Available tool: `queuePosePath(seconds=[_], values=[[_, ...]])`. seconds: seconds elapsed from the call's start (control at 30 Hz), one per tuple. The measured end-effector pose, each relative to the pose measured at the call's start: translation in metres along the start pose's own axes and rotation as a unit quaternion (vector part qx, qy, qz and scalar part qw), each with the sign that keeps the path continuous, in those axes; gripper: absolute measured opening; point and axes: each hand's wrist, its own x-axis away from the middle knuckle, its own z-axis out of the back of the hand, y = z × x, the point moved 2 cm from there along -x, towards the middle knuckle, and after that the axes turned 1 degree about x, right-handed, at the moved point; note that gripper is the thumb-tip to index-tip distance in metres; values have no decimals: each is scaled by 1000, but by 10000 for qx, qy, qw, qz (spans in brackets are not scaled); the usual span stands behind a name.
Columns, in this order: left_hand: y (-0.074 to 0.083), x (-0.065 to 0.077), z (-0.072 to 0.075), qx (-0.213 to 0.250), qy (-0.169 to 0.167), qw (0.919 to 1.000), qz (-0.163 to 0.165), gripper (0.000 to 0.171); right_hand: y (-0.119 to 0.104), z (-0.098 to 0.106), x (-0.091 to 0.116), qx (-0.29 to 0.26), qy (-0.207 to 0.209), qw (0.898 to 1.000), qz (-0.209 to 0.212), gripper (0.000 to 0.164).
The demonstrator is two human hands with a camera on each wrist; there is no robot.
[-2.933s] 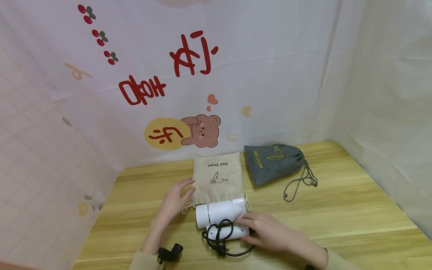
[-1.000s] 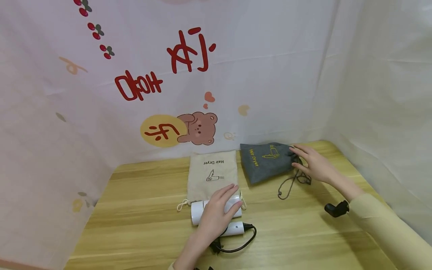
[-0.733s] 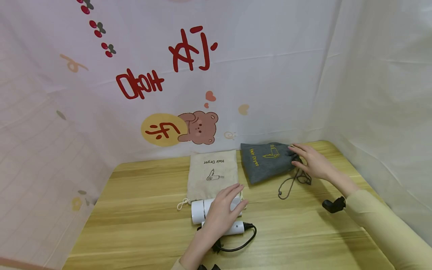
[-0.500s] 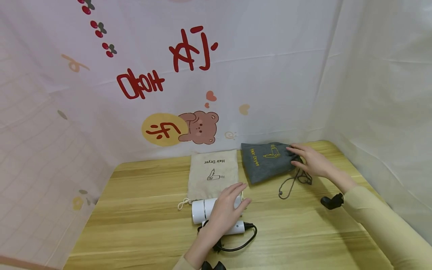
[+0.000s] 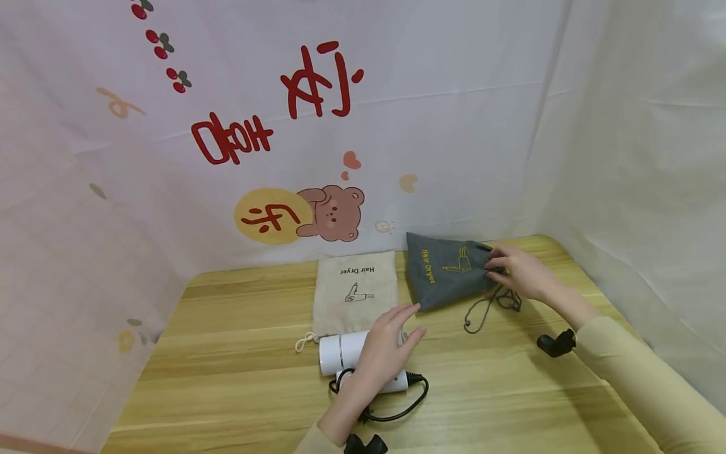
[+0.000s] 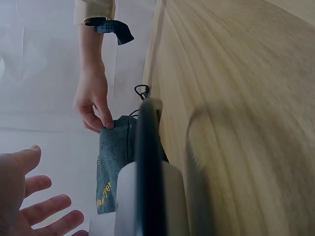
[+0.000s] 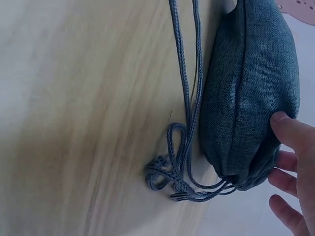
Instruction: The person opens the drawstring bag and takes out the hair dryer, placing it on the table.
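Note:
My right hand (image 5: pixel 522 274) pinches the gathered neck of a grey drawstring bag (image 5: pixel 448 271) printed "Hair Dryer". The left wrist view shows the thumb and fingers of that right hand (image 6: pixel 93 96) gripping the cloth. Grey drawstrings (image 7: pixel 182 162) trail on the table beside the neck. Over the white hair dryer (image 5: pixel 334 354) my left hand (image 5: pixel 386 353) hovers, fingers loosely extended, covering part of it. The dryer's black cord (image 5: pixel 416 400) loops around its folded handle. Directly behind the dryer, a beige drawstring pouch (image 5: pixel 354 293) lies flat.
The wooden table (image 5: pixel 238 372) meets a white printed curtain (image 5: pixel 454 126) at the back. Plain white fabric (image 5: pixel 641 189) hangs along the right side. Small black devices (image 5: pixel 556 343) are strapped at both wrists.
My right hand has gone from the hair dryer to the grey bag and now pinches its neck; the bag's far-left corner has lifted. My left hand has shifted from the beige pouch to above the dryer.

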Motion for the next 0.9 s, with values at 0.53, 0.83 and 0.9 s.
queuePosePath(seconds=[0.53,0.83,0.9], values=[[22,-11,-18,197,93,9997,-106,44,-50,15,10,-98,-327,9977,-579,9],[36,-19,-42,121,-68,9999,-43,44,-77,18,10,-217,-244,9964,-789,15],[37,-19,-46,110,-17,9999,-27,43,-78,17,11,-347,-238,9965,-717,15]])
